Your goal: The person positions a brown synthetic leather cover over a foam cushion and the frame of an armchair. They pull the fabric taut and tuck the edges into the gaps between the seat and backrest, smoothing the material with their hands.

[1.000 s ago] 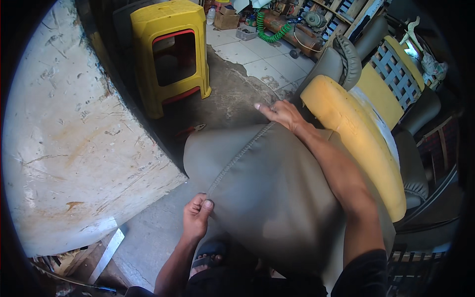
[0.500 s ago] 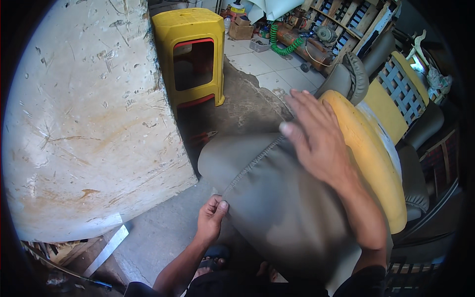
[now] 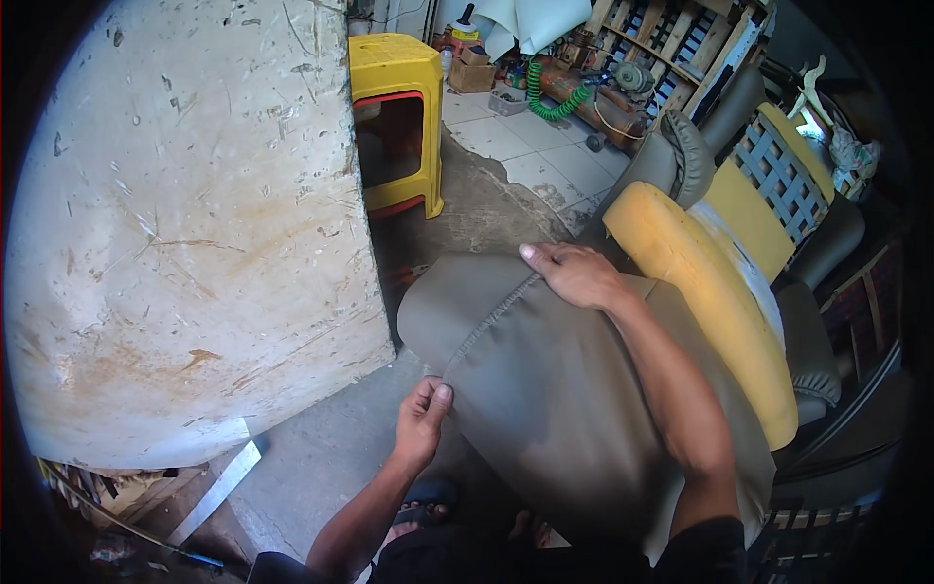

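Note:
A large grey-brown upholstery cover (image 3: 574, 389) with a gathered, stitched seam hangs before me. My left hand (image 3: 425, 419) pinches its near-left edge at the lower end of the seam, thumb on top. My right hand (image 3: 576, 275) grips the cover's far edge at the seam's upper end, thumb lying over the top and some fingers out of sight. Just right of the cover stands a thick yellow foam cushion (image 3: 705, 307). Red-handled pliers (image 3: 401, 275) lie in shadow beyond the cover, mostly hidden.
At left is a worn white worktable (image 3: 185, 253). Behind it stand stacked yellow and red plastic stools (image 3: 428, 146). An orange compressor (image 3: 574, 83) with a coiled green hose (image 3: 543, 97) sits on tiled floor at the back. A webbed seat frame (image 3: 764, 170) and grey padded pieces (image 3: 817, 375) crowd the right.
My right hand lifted off the cover half a second ago and is now back down on its far edge. My left hand keeps its pinch. The view has shifted, with the worktable hiding more of the stools.

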A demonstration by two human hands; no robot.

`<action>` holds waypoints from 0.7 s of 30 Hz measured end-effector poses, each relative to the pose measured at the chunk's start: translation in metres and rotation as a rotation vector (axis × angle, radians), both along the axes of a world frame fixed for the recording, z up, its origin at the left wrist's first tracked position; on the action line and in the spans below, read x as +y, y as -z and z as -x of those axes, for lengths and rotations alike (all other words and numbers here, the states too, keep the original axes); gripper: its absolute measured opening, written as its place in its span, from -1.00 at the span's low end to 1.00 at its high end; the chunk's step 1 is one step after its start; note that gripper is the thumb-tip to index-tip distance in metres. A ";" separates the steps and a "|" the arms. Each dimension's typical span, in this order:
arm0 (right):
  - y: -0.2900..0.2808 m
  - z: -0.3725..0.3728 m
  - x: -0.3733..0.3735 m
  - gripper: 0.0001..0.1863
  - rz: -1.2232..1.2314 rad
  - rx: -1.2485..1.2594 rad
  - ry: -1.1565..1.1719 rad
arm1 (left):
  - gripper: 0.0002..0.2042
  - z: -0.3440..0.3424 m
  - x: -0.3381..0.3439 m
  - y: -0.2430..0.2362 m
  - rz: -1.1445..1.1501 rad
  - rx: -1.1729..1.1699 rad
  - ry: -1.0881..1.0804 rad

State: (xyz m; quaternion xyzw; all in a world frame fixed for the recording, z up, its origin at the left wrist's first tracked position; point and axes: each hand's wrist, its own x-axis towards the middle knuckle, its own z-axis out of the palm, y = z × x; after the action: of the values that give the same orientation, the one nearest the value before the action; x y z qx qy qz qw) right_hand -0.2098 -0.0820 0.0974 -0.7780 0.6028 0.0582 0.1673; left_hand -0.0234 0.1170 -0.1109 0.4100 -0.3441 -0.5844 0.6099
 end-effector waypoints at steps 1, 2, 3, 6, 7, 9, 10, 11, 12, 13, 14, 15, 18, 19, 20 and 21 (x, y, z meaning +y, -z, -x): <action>-0.006 0.001 -0.004 -0.19 -0.034 -0.051 0.028 | -0.77 -0.001 -0.003 -0.001 0.009 -0.002 -0.008; -0.004 0.008 -0.008 -0.17 -0.086 -0.088 0.066 | -0.76 0.003 -0.004 -0.002 -0.001 0.001 -0.010; 0.003 0.016 -0.019 -0.12 -0.146 -0.200 0.132 | -0.75 0.006 -0.002 -0.005 -0.012 0.001 -0.015; 0.006 0.030 -0.026 -0.08 -0.364 -0.314 0.299 | -0.74 0.021 -0.005 0.014 -0.071 0.107 -0.036; 0.007 0.031 -0.023 -0.06 -0.312 -0.365 0.306 | -0.74 0.024 -0.005 0.016 -0.076 0.113 -0.056; 0.011 0.038 -0.019 -0.05 -0.278 -0.375 0.308 | -0.75 0.039 -0.004 0.016 -0.123 0.177 -0.082; 0.011 0.040 -0.019 -0.06 -0.204 -0.345 0.338 | -0.73 0.043 -0.004 0.013 -0.179 0.292 -0.041; 0.017 0.041 -0.018 -0.08 -0.137 -0.316 0.366 | -0.73 0.048 -0.002 0.002 -0.200 0.317 -0.063; 0.017 0.035 -0.012 -0.12 -0.056 -0.367 0.348 | -0.70 0.047 -0.002 -0.017 -0.219 0.535 -0.029; 0.024 0.039 -0.018 -0.12 -0.068 -0.350 0.319 | -0.66 0.049 -0.002 -0.026 -0.231 0.755 0.008; 0.032 0.051 -0.029 -0.12 -0.120 -0.388 0.332 | -0.59 0.056 -0.005 -0.018 -0.233 0.802 -0.002; 0.033 0.052 -0.032 -0.13 -0.169 -0.427 0.350 | -0.59 0.058 -0.005 -0.020 -0.231 0.817 -0.025; 0.035 0.051 -0.035 -0.14 -0.183 -0.409 0.378 | -0.58 0.056 -0.005 -0.022 -0.283 0.966 -0.011; 0.036 0.050 -0.035 -0.14 -0.181 -0.426 0.396 | -0.60 0.053 -0.005 -0.016 -0.265 1.043 0.086; 0.037 0.048 -0.035 -0.14 -0.183 -0.421 0.385 | -0.61 0.050 -0.005 -0.010 -0.243 1.117 0.186; 0.039 0.047 -0.034 -0.20 -0.143 -0.445 0.387 | -0.61 0.046 -0.006 -0.003 -0.238 1.120 0.176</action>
State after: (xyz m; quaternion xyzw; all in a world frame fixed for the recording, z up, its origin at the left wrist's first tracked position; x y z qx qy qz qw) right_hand -0.2563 -0.1162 0.0585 -0.6287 0.6826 -0.1047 0.3575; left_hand -0.0693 0.1110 -0.1078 0.0736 0.0665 -0.7955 0.5978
